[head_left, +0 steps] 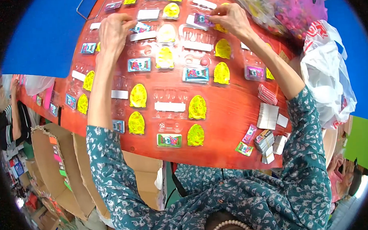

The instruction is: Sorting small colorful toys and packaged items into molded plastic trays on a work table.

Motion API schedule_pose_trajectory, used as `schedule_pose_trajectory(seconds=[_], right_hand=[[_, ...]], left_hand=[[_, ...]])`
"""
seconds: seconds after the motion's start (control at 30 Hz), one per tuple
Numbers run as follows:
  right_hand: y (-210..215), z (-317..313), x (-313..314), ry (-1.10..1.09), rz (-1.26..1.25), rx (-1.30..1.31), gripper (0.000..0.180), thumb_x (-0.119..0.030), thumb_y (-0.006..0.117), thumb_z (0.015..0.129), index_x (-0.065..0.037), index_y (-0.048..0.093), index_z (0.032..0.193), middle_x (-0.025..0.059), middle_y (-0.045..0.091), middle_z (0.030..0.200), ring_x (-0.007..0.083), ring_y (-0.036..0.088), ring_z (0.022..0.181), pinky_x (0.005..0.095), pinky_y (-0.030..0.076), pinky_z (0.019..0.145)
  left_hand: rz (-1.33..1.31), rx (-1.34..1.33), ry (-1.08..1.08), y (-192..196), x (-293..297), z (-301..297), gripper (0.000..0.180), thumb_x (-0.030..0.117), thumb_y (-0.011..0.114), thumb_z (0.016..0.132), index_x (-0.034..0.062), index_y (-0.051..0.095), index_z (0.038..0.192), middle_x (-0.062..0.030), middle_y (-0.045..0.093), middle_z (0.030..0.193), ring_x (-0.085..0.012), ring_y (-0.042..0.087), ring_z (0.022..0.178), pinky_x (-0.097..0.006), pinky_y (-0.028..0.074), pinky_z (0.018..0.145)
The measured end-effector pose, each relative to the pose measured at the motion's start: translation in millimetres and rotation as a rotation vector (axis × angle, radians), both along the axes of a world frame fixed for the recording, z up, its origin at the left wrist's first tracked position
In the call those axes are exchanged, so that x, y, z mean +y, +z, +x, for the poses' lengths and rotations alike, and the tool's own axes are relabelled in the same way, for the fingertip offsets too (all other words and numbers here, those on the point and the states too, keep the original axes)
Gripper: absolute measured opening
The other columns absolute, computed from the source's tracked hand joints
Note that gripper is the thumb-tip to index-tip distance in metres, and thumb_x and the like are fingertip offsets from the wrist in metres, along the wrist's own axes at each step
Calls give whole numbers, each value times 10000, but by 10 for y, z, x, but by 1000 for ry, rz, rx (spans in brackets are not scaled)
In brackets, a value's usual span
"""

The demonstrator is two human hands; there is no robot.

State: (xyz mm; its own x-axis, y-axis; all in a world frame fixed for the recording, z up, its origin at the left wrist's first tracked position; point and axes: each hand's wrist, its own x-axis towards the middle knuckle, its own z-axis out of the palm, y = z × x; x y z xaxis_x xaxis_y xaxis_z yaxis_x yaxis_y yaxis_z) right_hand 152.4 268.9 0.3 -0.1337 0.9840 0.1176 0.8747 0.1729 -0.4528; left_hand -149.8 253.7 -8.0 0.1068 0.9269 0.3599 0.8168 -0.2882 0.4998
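While reaching over the red table [233,108] with both arms stretched toward the far side, holds a small blue packet [142,27] at the fingertips of the left hand [113,35], with thumb and fingers drawn close together. Pinches a purple packet [202,19] in the right hand [232,20], likewise narrow at the tips, over the clear trays near the table's far edge; cannot tell whether touching the plastic below. Has rows of these trays spread under and between the forearms, mostly fitted with white strips and, toward the right, yellow egg-shaped pieces. Has the nearest clear tray [168,126] lying well apart from both hands, complete with a white strip [170,106], a green packet [169,140] and two yellow pieces [197,107]. Has a stack of white cards [267,116] beside the right forearm, next to red-and-white packets [267,94], with a loose pink packet [249,134] and more cards closer in. Has a white plastic bag [328,73] beyond the right elbow, near a pink bag [304,11] of small colourful bits. Has cardboard boxes [65,161] below on the left, near another person [13,126] in black with white stripes.
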Motion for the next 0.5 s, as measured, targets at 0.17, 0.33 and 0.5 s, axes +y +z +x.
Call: schedule_pose_trajectory(seconds=[0.17, 0.33, 0.5], right_hand=[[-41, -48, -49, -24, 27, -60, 244, -278, 647, 688, -131, 693, 877, 106, 658, 753, 263, 635, 734, 372, 490, 660], [-41, -89, -79, -14, 48, -76, 243, -284, 657, 694, -122, 685, 873, 110, 653, 756, 266, 633, 723, 381, 491, 646], [-17, -98, -90, 10, 40, -63, 232, -297, 676, 692, -117, 689, 839, 101, 641, 705, 256, 627, 685, 381, 488, 622]], left_hand=[[-206, 115, 0, -25, 146, -37, 238, 246, 686, 688, 26, 685, 780, -152, 615, 614, -245, 619, 606, -356, 468, 606], [-217, 136, -23, -95, 230, -65, 228, 221, 725, 644, 34, 689, 769, -136, 628, 627, -234, 620, 617, -354, 472, 602], [-300, -8, 15, -206, 294, -103, 188, 184, 723, 648, 41, 689, 765, -112, 643, 672, -164, 610, 596, -308, 463, 565]])
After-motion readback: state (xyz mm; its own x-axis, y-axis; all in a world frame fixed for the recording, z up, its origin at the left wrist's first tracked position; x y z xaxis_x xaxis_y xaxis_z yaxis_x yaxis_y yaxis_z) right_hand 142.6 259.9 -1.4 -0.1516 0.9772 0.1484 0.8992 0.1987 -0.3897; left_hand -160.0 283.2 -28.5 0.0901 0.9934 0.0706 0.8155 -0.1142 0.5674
